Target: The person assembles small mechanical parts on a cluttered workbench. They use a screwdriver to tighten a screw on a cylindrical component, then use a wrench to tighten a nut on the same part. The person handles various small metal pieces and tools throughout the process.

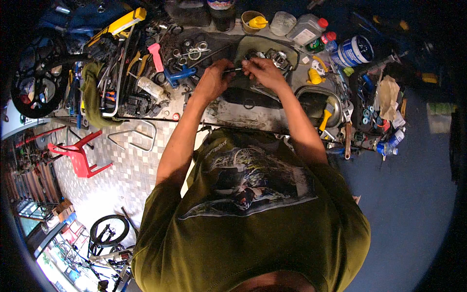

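Left hand (218,79) clasps one end of a slim rod (235,70), right hand (264,72) pinches the other, and it's there above the workbench (226,115), between front and back edges!

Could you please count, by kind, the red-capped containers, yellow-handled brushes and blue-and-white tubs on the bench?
Red-capped containers: 2
Yellow-handled brush: 1
Blue-and-white tub: 1
Total: 4

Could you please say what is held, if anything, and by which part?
A slim rod-like piece: left hand at its left end, right hand at its right end; exact kind unclear.
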